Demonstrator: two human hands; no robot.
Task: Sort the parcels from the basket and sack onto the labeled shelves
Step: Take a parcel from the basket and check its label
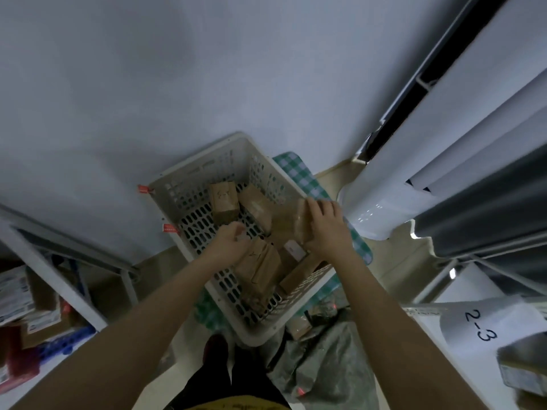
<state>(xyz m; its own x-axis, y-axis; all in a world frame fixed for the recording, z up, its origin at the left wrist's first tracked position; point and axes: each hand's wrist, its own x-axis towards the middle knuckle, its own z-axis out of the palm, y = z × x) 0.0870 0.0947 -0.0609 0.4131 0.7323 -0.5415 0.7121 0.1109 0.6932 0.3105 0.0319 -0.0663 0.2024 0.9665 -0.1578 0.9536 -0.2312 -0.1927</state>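
A white perforated basket (207, 170) stands on the floor below me, with several brown cardboard parcels inside. My right hand (325, 226) grips a taped brown parcel (291, 221) lifted near the basket's right rim. My left hand (232, 241) reaches into the basket with curled fingers touching the top of a tall brown parcel (260, 267) with writing on it; whether it grips it is unclear. Another marked parcel (223, 199) lies at the basket's far end. A grey sack (319, 350) lies crumpled on the floor to the basket's near right, with a brown parcel (299, 325) at its mouth.
A shelf at the right carries a paper label reading 2-3 (481, 324). A white shelf frame (59, 279) at the left holds boxes. A green checked cloth (299, 173) lies under the basket. White rolls (444, 149) lean at the upper right.
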